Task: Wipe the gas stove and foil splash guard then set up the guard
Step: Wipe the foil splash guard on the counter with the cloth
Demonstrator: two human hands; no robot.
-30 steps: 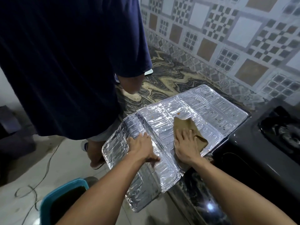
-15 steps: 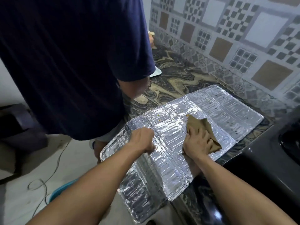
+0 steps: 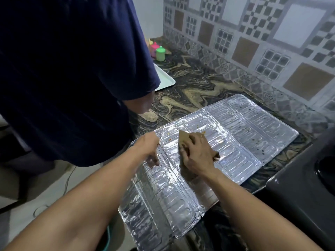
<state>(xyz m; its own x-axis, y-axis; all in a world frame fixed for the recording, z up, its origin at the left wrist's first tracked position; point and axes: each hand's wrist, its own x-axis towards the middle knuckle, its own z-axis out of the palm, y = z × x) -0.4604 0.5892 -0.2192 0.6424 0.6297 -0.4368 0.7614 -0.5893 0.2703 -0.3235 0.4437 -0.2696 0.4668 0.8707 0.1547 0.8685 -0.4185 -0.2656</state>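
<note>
Foil splash guard (image 3: 235, 142): one, silver, three ribbed panels; lies flat on the worktop (image 3: 190, 91), far panel near the tiled wall (image 3: 253, 42), near panel hanging over the worktop's front edge.
Specks: several small brown spots on the middle and far panels.
Cloth (image 3: 184, 140): one, brown, flat on the middle panel, near the fold to the near panel.
Right hand (image 3: 197, 153): palm down, fingers spread and fairly straight, pressing the cloth onto the foil; grips nothing.
Left hand (image 3: 149, 149): on the guard's left edge at the near fold, fingers curled down over the foil rim, holding the guard there.
Forearms: two, bare, reaching from the bottom edge, left one over the floor, right one over the worktop's front edge.
Gas stove (image 3: 308, 187): one, black, at the worktop's right end, just beside the guard's right edge.
Second person (image 3: 63, 69): one, dark blue shirt, standing at the worktop's front edge on the left.
Small bottles (image 3: 160, 53): green and pink ones at the far left corner; count unclear.
White tray (image 3: 164, 80): one, partly hidden behind the sleeve.
</note>
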